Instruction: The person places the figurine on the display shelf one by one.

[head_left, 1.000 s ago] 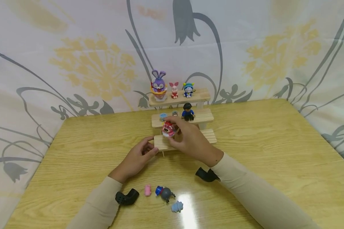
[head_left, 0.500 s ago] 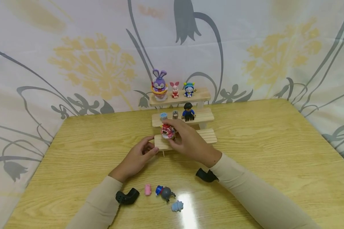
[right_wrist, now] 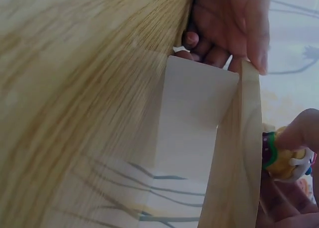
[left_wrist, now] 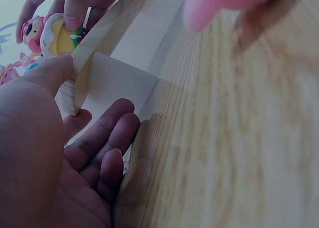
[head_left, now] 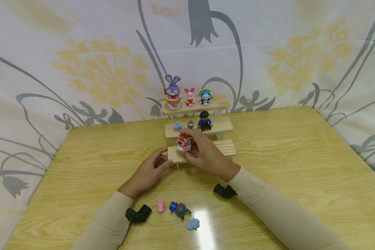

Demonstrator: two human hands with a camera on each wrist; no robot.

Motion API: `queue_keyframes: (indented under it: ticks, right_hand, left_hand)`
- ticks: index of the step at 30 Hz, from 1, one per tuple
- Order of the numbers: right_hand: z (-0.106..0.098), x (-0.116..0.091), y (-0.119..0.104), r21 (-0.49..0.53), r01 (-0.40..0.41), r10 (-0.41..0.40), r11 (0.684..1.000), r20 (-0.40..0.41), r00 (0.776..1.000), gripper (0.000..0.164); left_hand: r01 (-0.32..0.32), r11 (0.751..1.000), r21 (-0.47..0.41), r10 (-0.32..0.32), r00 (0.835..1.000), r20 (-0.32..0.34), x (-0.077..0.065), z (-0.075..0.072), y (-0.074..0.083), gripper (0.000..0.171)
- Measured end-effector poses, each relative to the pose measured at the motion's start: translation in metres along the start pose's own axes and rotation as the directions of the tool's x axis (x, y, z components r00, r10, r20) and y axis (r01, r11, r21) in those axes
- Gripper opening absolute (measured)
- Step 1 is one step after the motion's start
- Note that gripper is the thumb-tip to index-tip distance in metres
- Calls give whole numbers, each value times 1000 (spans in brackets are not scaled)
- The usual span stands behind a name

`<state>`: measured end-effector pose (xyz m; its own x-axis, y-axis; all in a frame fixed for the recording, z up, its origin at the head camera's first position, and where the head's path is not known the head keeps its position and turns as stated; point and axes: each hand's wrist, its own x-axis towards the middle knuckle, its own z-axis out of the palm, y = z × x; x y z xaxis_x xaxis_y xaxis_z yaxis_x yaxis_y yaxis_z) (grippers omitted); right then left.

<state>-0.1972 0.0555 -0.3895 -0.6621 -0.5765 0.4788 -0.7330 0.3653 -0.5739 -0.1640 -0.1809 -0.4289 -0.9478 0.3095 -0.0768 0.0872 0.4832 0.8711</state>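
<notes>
The pink toy bear (head_left: 183,142) is over the left part of the lowest shelf (head_left: 226,148), its base close above or already touching the board; which of these I cannot tell. The right hand (head_left: 206,151) has its fingers clamped on the bear, and the left hand (head_left: 150,170) pinches the board's left end between thumb and finger. The step looks to be standing the bear there. To do it well, keep the left pinch firm but light, since pushing down on the end could tip the stand. Bring the base down flat, a little back from the front edge, then let the fingers part evenly so that neither side drags the bear over. Lift the knuckles up and forward when leaving: the blue toy (head_left: 177,126) and the grey toy (head_left: 190,124) sit just behind, easily knocked.
</notes>
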Motion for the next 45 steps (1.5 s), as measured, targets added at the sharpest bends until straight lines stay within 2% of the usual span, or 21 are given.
queue_keyframes:
  ticks: [14,21,28,45]
  right_hand:
    - [2,-2,3,65,5,-6,998,15,1000,62]
    - [3,-3,5,62,-25,24,998,15,1000,62]
    - [4,-4,6,78,15,-13,997,-16,1000,62]
    - [3,-6,5,85,6,-2,996,-44,999,68]
  left_hand:
    - [6,1000,11,-6,1000,3,-1,-1,2,61]
    - [-2,1000,9,2,1000,2,-1,-1,2,61]
    - [0,1000,8,0,1000,0,0,0,2,60]
    - [5,1000,13,-5,1000,1,0,-1,1,61]
